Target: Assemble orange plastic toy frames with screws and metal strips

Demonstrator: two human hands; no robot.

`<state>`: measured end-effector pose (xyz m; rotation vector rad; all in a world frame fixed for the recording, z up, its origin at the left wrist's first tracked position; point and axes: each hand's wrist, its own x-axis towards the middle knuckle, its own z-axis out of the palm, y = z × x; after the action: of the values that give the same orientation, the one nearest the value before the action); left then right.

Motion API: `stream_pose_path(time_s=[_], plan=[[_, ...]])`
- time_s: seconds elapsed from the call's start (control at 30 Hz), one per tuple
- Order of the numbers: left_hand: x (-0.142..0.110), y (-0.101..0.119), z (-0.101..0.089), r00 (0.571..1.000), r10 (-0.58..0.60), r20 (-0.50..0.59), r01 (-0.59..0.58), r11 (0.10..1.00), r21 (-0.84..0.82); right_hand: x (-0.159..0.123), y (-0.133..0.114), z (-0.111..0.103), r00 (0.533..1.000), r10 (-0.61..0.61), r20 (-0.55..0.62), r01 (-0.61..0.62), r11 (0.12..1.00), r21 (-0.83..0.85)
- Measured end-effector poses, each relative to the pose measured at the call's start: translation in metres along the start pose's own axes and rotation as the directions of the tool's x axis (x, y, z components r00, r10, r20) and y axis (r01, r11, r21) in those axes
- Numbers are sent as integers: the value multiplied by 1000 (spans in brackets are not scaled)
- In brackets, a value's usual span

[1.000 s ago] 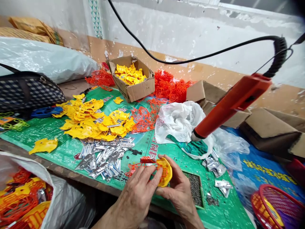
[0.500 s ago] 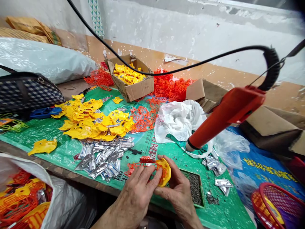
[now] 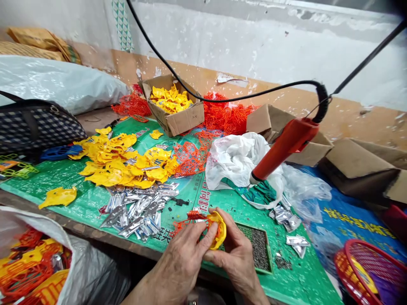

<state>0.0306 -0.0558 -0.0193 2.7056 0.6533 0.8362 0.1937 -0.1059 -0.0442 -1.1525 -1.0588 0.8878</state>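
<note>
Both my hands meet at the near edge of the green mat [image 3: 79, 199]. My left hand [image 3: 182, 256] and my right hand [image 3: 237, 252] are closed together on a small toy part made of a yellow plastic shell [image 3: 220, 228] with an orange lattice piece [image 3: 187, 222] pressed against it. Thumbs and fingers pinch it from both sides. An orange electric screwdriver [image 3: 284, 146] hangs on a black coiled cable above and to the right of my hands, untouched.
A heap of yellow shells [image 3: 121, 159], silver metal strips [image 3: 140, 209], orange lattice pieces [image 3: 190, 154], a cardboard box of yellow parts [image 3: 181, 120], a white plastic bag [image 3: 237, 159], a tray of small screws [image 3: 260, 245], a red basket [image 3: 369, 271] and a sack of finished pieces [image 3: 28, 267] surround me.
The hanging screwdriver has swung left and farther from the camera. My hands have kept their grip, turning the yellow and orange part slightly.
</note>
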Motion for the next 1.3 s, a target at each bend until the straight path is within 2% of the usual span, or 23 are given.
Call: stream_pose_path(time_s=[0.57, 0.73, 0.9, 0.97, 1.03, 1.1, 1.17, 1.23, 1.3], plan=[[-3, 0, 3, 999, -27, 41, 29, 998, -51, 2, -7, 3, 998, -66, 0, 66, 997, -43], [-1, 2, -2, 998, -32, 45, 35, 997, -65, 3, -8, 5, 997, -76, 22, 77, 996, -43], [1, 6, -6, 997, -66, 45, 71, 989, -129, 1, -9, 10, 1000, 13, 26, -11, 995, -96], [3, 7, -7, 997, -78, -11, 75, 977, -197, 3, -15, 11, 996, 80, 38, -73, 982, -173], [6, 6, -11, 989, -130, -69, 105, 950, -294, 10, -25, 10, 983, 149, 109, -120, 965, -234], [9, 5, -19, 970, -237, -51, 194, 887, -419, 20, -34, 6, 954, 196, 227, -136, 958, -254], [10, 2, -28, 927, -363, 98, 352, 744, -569, 30, -39, 3, 922, 208, 327, -133, 962, -238], [8, -3, -32, 834, -455, 313, 526, 480, -703, 37, -38, 3, 901, 221, 373, -156, 968, -195], [3, -8, -29, 723, -497, 480, 614, 145, -776, 40, -31, 5, 894, 248, 373, -208, 967, -145]])
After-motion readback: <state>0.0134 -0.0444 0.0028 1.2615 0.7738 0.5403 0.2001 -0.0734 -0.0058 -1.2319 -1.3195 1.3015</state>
